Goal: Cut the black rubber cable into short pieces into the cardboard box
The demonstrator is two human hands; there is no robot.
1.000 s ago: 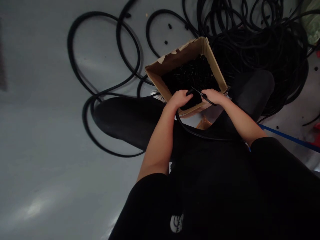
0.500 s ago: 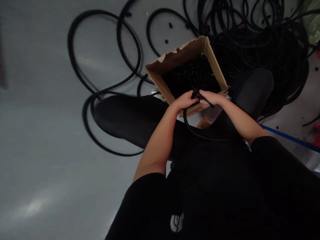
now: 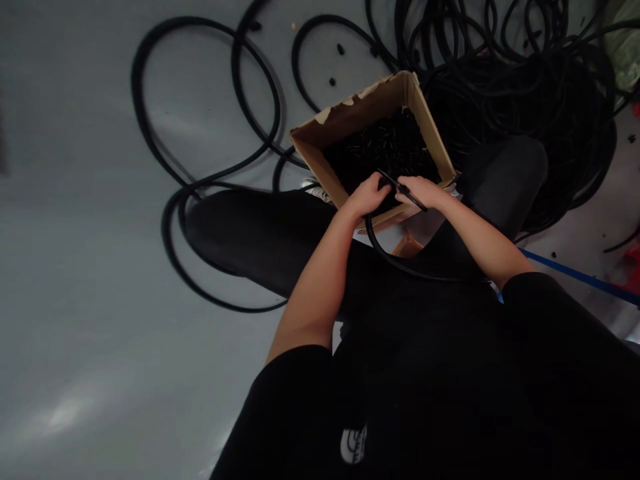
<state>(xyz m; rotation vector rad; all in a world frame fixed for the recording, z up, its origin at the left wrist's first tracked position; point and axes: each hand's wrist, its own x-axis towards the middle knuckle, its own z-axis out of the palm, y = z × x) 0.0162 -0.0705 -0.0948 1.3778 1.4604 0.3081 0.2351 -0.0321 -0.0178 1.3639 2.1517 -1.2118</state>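
My left hand (image 3: 370, 195) is closed around a black rubber hose (image 3: 383, 252) near the close side of the cardboard box. The hose hangs below that hand and curves to the right across my lap. My right hand (image 3: 419, 191) grips dark-handled scissors (image 3: 414, 198), whose blades point up and left towards my left hand. Both hands are over the open box (image 3: 324, 160), which holds many short black pieces (image 3: 385, 143). My fingers partly hide the hose end, and I cannot tell if the blades touch it.
Long loops of black hose (image 3: 134, 87) lie on the grey floor at left. A large tangled heap of hose (image 3: 540, 107) stands at right, behind my knee. Small black bits (image 3: 341, 49) lie beyond the box. A blue strip (image 3: 575, 270) runs at right.
My hands have moved slightly apart. The scissors, partly hidden among my fingers before, now show more plainly with their blades towards the upper left. The box has stayed in place.
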